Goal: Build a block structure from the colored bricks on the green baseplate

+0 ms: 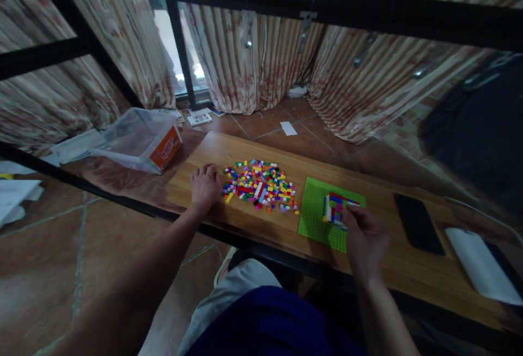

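Observation:
A heap of small bricks in many colours [260, 184] lies on the wooden table [229, 151]. My left hand [205, 186] rests at the heap's left edge with its fingers curled under, and I cannot see anything in it. To the right lies a green baseplate [314, 214] carrying a small multicoloured brick build [335, 206]. My right hand [363, 233] is at the right side of that build, its fingers closed against it.
A black phone [417, 222] and a white flat object [480, 263] lie on the table's right part. A clear plastic box with an orange label [141, 138] stands at the left end. Striped curtains hang behind, and a black frame bar crosses overhead.

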`<state>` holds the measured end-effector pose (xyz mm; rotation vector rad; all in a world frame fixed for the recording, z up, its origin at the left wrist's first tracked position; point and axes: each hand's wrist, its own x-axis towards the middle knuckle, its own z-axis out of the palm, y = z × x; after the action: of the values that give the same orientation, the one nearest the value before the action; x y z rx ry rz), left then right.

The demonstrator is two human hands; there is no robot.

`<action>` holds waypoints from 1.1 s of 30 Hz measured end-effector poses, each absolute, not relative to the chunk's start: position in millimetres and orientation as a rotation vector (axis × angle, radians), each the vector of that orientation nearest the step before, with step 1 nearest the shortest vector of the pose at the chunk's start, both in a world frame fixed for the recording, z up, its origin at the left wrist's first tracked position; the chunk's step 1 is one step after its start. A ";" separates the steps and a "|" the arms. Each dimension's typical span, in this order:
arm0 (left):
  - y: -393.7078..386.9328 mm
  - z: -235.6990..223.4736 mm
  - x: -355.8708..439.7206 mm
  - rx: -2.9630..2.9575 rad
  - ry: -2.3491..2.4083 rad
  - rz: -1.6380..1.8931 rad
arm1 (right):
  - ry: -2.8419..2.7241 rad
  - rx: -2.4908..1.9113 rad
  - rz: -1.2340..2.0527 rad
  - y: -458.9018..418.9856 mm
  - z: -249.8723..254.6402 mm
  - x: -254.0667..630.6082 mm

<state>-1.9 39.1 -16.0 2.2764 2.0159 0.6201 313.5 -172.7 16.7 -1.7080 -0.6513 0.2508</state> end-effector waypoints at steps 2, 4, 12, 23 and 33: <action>38.4 -15.5 -1.6 2.266 2.013 0.621 | -0.837 -1.761 0.298 -165.6 18.6 288.8; 37.5 -15.1 -1.6 2.266 2.006 0.630 | -1.048 -1.752 0.344 -157.5 18.3 263.0; 36.2 -17.1 -2.8 2.280 2.005 0.631 | -1.683 -1.668 0.303 -106.0 4.7 185.2; 36.5 -18.6 -3.4 2.290 2.006 0.644 | -1.836 -1.944 0.020 -67.5 -3.7 148.7; 36.2 -18.1 -3.7 2.289 2.018 0.632 | -1.780 -1.862 0.055 -66.6 -7.9 141.8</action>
<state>-3.7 36.2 -18.1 2.2893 2.0178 0.6323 141.8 -66.6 -7.9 -1.8616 -1.7797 0.0545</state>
